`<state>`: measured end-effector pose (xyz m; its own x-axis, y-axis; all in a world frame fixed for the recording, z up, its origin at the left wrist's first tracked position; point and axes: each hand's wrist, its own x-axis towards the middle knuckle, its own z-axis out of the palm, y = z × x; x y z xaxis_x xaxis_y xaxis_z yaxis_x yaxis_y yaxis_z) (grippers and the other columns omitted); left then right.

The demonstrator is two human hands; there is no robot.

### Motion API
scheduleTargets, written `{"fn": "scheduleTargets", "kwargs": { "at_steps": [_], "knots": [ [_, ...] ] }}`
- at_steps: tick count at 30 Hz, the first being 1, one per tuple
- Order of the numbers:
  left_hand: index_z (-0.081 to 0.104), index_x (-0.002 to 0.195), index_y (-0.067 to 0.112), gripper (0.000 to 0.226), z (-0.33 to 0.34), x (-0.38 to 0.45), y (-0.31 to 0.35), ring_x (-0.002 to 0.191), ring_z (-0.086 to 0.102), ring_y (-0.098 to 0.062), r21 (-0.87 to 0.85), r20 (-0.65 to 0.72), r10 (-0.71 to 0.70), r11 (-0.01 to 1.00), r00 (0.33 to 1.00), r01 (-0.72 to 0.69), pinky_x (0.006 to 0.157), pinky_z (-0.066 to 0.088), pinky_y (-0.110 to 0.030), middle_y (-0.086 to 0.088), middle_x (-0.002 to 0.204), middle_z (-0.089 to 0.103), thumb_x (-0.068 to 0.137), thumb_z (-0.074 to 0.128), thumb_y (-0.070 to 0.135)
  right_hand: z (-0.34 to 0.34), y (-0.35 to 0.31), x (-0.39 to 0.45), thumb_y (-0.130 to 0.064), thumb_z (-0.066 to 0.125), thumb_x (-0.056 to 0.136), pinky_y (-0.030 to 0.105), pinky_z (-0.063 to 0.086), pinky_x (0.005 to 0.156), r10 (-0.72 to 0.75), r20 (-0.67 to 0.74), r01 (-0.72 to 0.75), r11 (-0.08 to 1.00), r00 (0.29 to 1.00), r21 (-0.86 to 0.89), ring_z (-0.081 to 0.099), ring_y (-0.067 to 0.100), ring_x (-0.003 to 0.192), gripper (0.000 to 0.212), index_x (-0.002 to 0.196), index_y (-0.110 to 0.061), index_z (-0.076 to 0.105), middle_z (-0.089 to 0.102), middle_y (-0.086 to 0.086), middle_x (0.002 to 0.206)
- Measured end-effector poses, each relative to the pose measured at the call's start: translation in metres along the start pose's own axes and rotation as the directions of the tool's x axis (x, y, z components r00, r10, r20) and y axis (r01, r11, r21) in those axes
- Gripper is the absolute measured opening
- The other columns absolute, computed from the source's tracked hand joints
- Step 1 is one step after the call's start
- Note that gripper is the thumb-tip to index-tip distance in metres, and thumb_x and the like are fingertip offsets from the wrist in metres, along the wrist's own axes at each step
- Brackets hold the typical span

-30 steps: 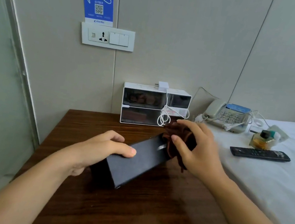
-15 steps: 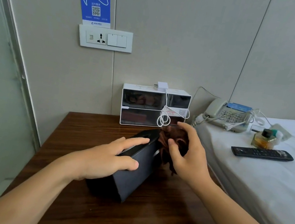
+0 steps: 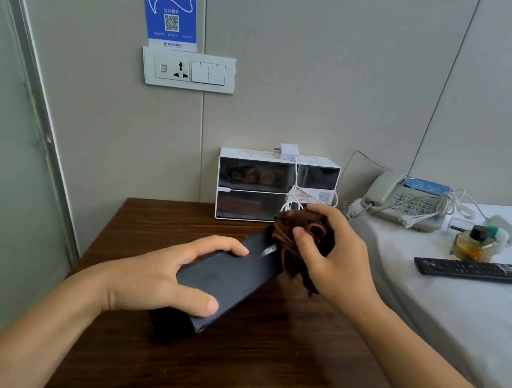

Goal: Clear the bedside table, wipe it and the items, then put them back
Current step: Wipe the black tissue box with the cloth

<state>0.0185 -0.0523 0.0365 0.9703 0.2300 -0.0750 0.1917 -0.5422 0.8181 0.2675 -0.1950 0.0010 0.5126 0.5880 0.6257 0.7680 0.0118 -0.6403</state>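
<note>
Near the middle of the bedside table (image 3: 250,379), the left hand (image 3: 155,278) grips a tilted black box (image 3: 233,278), fingers curled over its top. The right hand (image 3: 335,261) clutches a bunched brown cloth (image 3: 298,235) against the box's far end. A white cabinet (image 3: 274,186) stands at the back edge, its contents unclear.

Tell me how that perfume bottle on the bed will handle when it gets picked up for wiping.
The perfume bottle looks like thick glass holding amber liquid, so probably heavy for its size and breakable. Its squat shape should resist tipping, though the soft white bed gives an uneven footing. Smooth glass may be slippery.
</note>
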Motion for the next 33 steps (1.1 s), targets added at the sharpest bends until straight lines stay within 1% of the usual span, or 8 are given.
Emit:
{"fn": "scheduleTargets", "kwargs": {
  "at_steps": [7, 13, 17, 21, 23, 27, 31, 33],
  "knots": [
    [0.048, 0.136, 0.058, 0.072, -0.001, 0.001, -0.008, 0.107, 0.062, -0.009, -0.051, -0.088, -0.003, 0.999, 0.996, -0.002, 0.087, 0.05, -0.018, 0.028, 0.122, 0.057, 0.075, 0.076, 0.032, 0.025, -0.014, 0.016, -0.054, 0.043, 0.092, 0.042, 0.041, 0.094, -0.051, 0.138, 0.088, 0.958, 0.989, -0.275, 0.053, 0.026, 0.105, 0.034, 0.117, -0.034, 0.053, 0.057, -0.005, 0.111],
    [0.05, 0.135, 0.058, 0.074, -0.003, 0.003, -0.015, 0.117, 0.06, -0.005, -0.061, -0.107, 0.047, 0.997, 0.993, -0.054, 0.094, 0.048, -0.019, 0.025, 0.128, 0.058, 0.067, 0.077, 0.044, 0.024, -0.036, 0.004, -0.032, 0.061, 0.081, 0.032, 0.045, 0.083, -0.284, 0.353, 0.35, 0.927, 0.891, -0.136, 0.056, 0.02, 0.095, 0.028, 0.108, -0.025, 0.06, 0.058, -0.006, 0.101],
    [0.046, 0.136, 0.063, 0.08, -0.005, 0.003, -0.017, 0.111, 0.06, -0.006, -0.049, -0.107, 0.027, 0.998, 0.994, -0.033, 0.091, 0.048, -0.016, 0.026, 0.127, 0.055, 0.063, 0.075, 0.051, 0.016, -0.013, 0.049, -0.028, 0.066, 0.085, 0.032, 0.042, 0.077, -0.07, 0.204, 0.119, 0.963, 0.976, -0.242, 0.06, 0.024, 0.097, 0.02, 0.104, -0.025, 0.059, 0.061, -0.003, 0.099],
    [0.047, 0.135, 0.063, 0.077, -0.005, 0.005, -0.018, 0.127, 0.054, -0.003, -0.05, -0.108, 0.06, 0.997, 0.992, -0.066, 0.107, 0.046, -0.024, 0.025, 0.138, 0.053, 0.065, 0.077, 0.048, 0.032, -0.037, 0.011, -0.032, 0.063, 0.084, 0.034, 0.045, 0.084, -0.284, 0.325, 0.343, 0.929, 0.902, -0.141, 0.056, 0.02, 0.094, 0.025, 0.108, -0.025, 0.057, 0.058, -0.005, 0.101],
    [0.046, 0.137, 0.063, 0.079, -0.005, 0.004, -0.018, 0.125, 0.055, -0.004, -0.039, -0.109, 0.058, 0.997, 0.992, -0.062, 0.106, 0.046, -0.028, 0.025, 0.138, 0.052, 0.066, 0.077, 0.048, 0.027, -0.033, 0.016, -0.027, 0.067, 0.084, 0.032, 0.046, 0.085, -0.301, 0.353, 0.357, 0.928, 0.886, -0.105, 0.057, 0.017, 0.095, 0.026, 0.108, -0.024, 0.06, 0.061, -0.005, 0.101],
    [0.042, 0.139, 0.064, 0.084, -0.005, 0.004, -0.017, 0.11, 0.061, -0.014, -0.047, -0.105, 0.016, 0.999, 0.994, -0.021, 0.095, 0.049, -0.029, 0.025, 0.127, 0.055, 0.063, 0.076, 0.05, 0.022, -0.008, 0.053, -0.031, 0.065, 0.087, 0.04, 0.051, 0.086, -0.043, 0.174, 0.085, 0.967, 0.984, -0.239, 0.059, 0.023, 0.1, 0.021, 0.106, -0.027, 0.058, 0.062, -0.002, 0.103],
    [0.044, 0.138, 0.063, 0.082, -0.004, 0.004, -0.018, 0.115, 0.06, -0.008, -0.051, -0.11, 0.041, 0.998, 0.993, -0.047, 0.098, 0.05, -0.027, 0.019, 0.136, 0.054, 0.066, 0.078, 0.045, 0.026, -0.034, 0.013, -0.031, 0.065, 0.081, 0.028, 0.047, 0.083, -0.255, 0.331, 0.308, 0.944, 0.909, -0.117, 0.057, 0.016, 0.095, 0.027, 0.107, -0.025, 0.058, 0.06, -0.003, 0.1],
    [0.045, 0.137, 0.063, 0.079, -0.003, 0.005, -0.016, 0.109, 0.061, -0.004, -0.049, -0.103, 0.038, 0.998, 0.994, -0.043, 0.09, 0.052, -0.022, 0.019, 0.132, 0.055, 0.071, 0.079, 0.037, 0.019, -0.028, 0.021, -0.025, 0.069, 0.082, 0.025, 0.047, 0.081, -0.24, 0.357, 0.3, 0.946, 0.903, -0.122, 0.06, 0.015, 0.095, 0.026, 0.106, -0.024, 0.06, 0.063, -0.004, 0.1]
  ]
}}
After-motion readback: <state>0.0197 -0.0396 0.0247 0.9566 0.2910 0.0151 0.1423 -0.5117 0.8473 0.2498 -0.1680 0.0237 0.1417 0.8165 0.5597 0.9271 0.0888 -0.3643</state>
